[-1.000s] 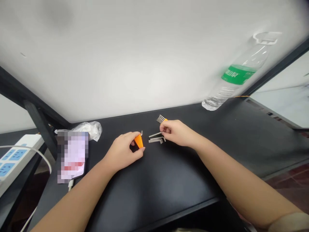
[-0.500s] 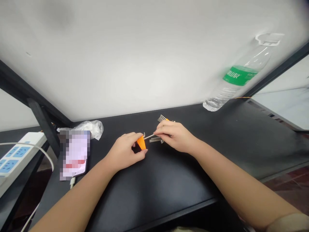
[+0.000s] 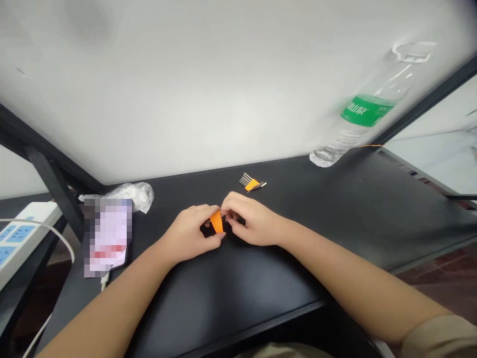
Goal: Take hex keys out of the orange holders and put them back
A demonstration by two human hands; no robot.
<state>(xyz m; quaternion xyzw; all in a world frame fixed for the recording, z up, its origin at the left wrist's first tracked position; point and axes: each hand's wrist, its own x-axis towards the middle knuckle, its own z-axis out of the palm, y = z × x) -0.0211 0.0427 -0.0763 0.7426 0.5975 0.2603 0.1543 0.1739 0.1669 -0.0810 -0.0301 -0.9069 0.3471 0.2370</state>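
Note:
My left hand [image 3: 194, 228] pinches an orange hex key holder [image 3: 216, 222] between thumb and fingers, just above the black tabletop. Right beside it, my right hand [image 3: 248, 219] is closed, its fingertips meeting the holder's right side. A short bit of a metal hex key [image 3: 223, 215] shows between the holder and those fingertips; the rest is hidden. Beyond my right hand lies a second orange holder [image 3: 253, 184] with several hex keys in it. The spot where loose hex keys lay is covered by my right hand.
A phone [image 3: 110, 236] with a charging cable lies left, before a crumpled clear plastic bag [image 3: 139, 196]. A white power strip [image 3: 28, 231] is at the far left. A large plastic water bottle [image 3: 367, 110] stands at the back right by the white wall [image 3: 208, 89].
My right hand has moved left, up against the holder, and the long hex key stretch between the hands is no longer visible. My left hand keeps its pinch. The view has shifted slightly.

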